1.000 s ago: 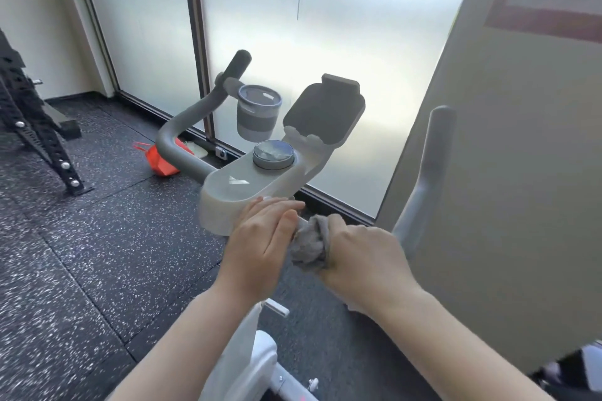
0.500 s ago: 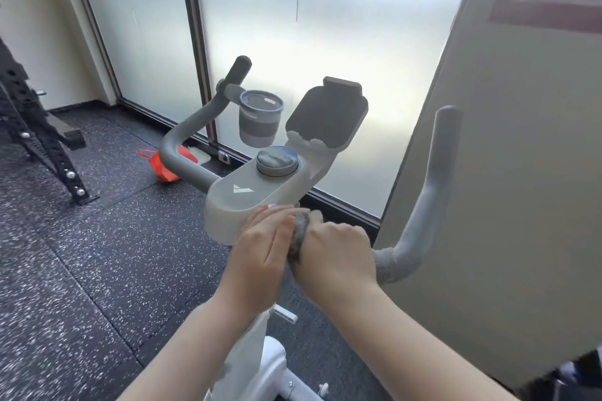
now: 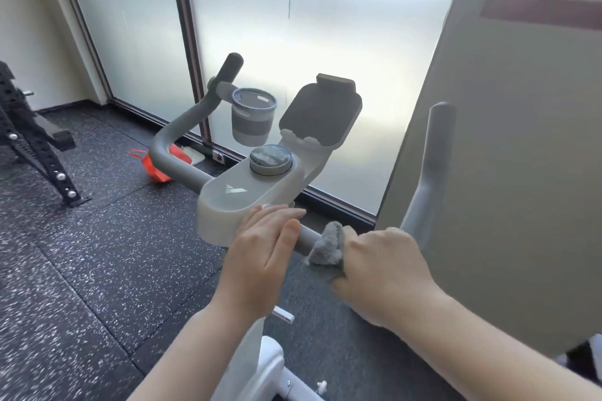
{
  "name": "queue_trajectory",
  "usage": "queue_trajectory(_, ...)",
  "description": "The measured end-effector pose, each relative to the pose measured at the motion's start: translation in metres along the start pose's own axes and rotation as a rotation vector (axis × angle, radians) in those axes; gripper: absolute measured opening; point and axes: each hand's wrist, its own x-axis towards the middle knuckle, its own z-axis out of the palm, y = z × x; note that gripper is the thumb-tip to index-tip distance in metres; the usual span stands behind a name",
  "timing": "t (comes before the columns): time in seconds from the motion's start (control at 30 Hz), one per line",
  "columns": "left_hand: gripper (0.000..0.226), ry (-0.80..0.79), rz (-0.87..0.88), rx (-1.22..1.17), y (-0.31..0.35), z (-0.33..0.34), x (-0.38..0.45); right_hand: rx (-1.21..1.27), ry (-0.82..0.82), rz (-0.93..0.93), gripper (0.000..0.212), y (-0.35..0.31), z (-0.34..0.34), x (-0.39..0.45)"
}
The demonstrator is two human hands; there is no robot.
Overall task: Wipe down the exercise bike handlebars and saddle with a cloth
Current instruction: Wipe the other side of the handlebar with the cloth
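The right hand [image 3: 381, 265] is closed around the right handlebar [image 3: 431, 169], with a grey cloth [image 3: 327, 246] bunched between the palm and the bar; the fingers curl over the cloth, and a crumpled part of it sticks out on the side toward the console. A short bare piece of the bar is visible between the cloth and the other hand. Beyond the right hand the bar bends and rises upright, close to a beige wall [image 3: 521, 172].

The left hand [image 3: 264, 254] lies with straight, relaxed fingers held together — the fingertips touch the near edge of the grey console [image 3: 237, 202], and it grips nothing. On the console sits a round knob [image 3: 270, 159], and behind it a dark tilted holder [image 3: 321, 114] stands up. The left handlebar [image 3: 182, 137] curves away and upward to a dark end grip, and a grey cup [image 3: 252, 120] hangs on a bracket beside it.

The saddle is not in view. Below the hands the white frame [image 3: 260, 368] of the bike goes down. The floor [image 3: 81, 270] is dark with pale specks; on it, behind the left handlebar, lies an orange bag [image 3: 156, 169]. At the left edge stands a black metal rack [image 3: 35, 146] with holes and bolts. Frosted glass panels [image 3: 293, 26] fill the background.
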Motion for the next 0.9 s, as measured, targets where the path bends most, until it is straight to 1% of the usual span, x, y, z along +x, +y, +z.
queue_trajectory(0.03, 0.048, 0.001, -0.008, -0.005, 0.000, 0.001, 0.001, 0.032, 0.026, 0.076, 0.029, -0.013, -0.004, 0.008)
queue_trajectory(0.07, 0.048, 0.001, -0.013, -0.017, 0.000, 0.001, 0.001, 0.092, 0.005, 0.116, 0.024, -0.022, -0.007, 0.019)
queue_trajectory(0.1, 0.047, -0.001, -0.016, -0.032, -0.001, 0.001, 0.002, 0.154, -0.040, 0.111, 0.024, -0.028, -0.004, 0.030)
queue_trajectory(0.17, 0.044, -0.012, -0.029, -0.071, -0.002, -0.003, 0.004, 0.194, -0.137, 0.097, 0.028, -0.038, 0.007, 0.052)
queue_trajectory(0.2, 0.043, -0.021, -0.030, -0.089, -0.002, -0.005, 0.005, 0.212, -0.126, 0.100, 0.029, -0.040, 0.010, 0.057)
queue_trajectory(0.27, 0.044, -0.060, 0.004, -0.090, -0.001, -0.009, 0.005, 0.252, -0.053, 0.133, 0.028, -0.041, 0.019, 0.050)
queue_trajectory(0.3, 0.046, -0.091, 0.027, -0.064, 0.000, -0.011, 0.004, 0.236, -0.005, 0.144, 0.029, -0.038, 0.020, 0.040)
queue_trajectory(0.4, 0.062, -0.216, 0.074, 0.136, 0.001, -0.021, 0.003, 0.107, 0.032, 0.111, 0.051, -0.019, 0.022, 0.008)
queue_trajectory(0.43, 0.065, -0.251, 0.100, 0.223, 0.000, -0.026, 0.004, 0.086, 0.054, 0.094, 0.053, -0.012, 0.024, 0.000)
queue_trajectory(0.47, 0.064, -0.266, 0.131, 0.303, -0.001, -0.031, 0.006, 0.078, 0.070, 0.080, 0.051, -0.007, 0.027, -0.007)
queue_trajectory(0.53, 0.061, -0.215, 0.162, 0.414, -0.009, -0.042, 0.011, 0.082, 0.075, 0.101, 0.046, -0.009, 0.025, -0.010)
queue_trajectory(0.57, 0.060, -0.169, 0.139, 0.440, -0.015, -0.048, 0.013, 0.080, 0.080, 0.130, 0.045, -0.015, 0.025, -0.005)
queue_trajectory(0.63, 0.062, -0.128, 0.062, 0.431, -0.029, -0.056, 0.014, 0.089, 0.059, 0.179, 0.040, -0.032, 0.026, 0.014)
queue_trajectory(0.77, 0.081, -0.160, 0.012, 0.337, -0.040, -0.052, 0.011, 0.047, 0.066, 0.199, 0.026, -0.072, 0.030, 0.066)
queue_trajectory(0.83, 0.087, -0.127, -0.038, 0.275, -0.039, -0.048, 0.013, 0.016, -0.057, 0.200, 0.032, -0.086, 0.023, 0.086)
queue_trajectory(0.9, 0.088, -0.067, -0.057, 0.270, -0.036, -0.044, 0.012, 0.054, -0.141, 0.161, 0.034, -0.092, 0.026, 0.099)
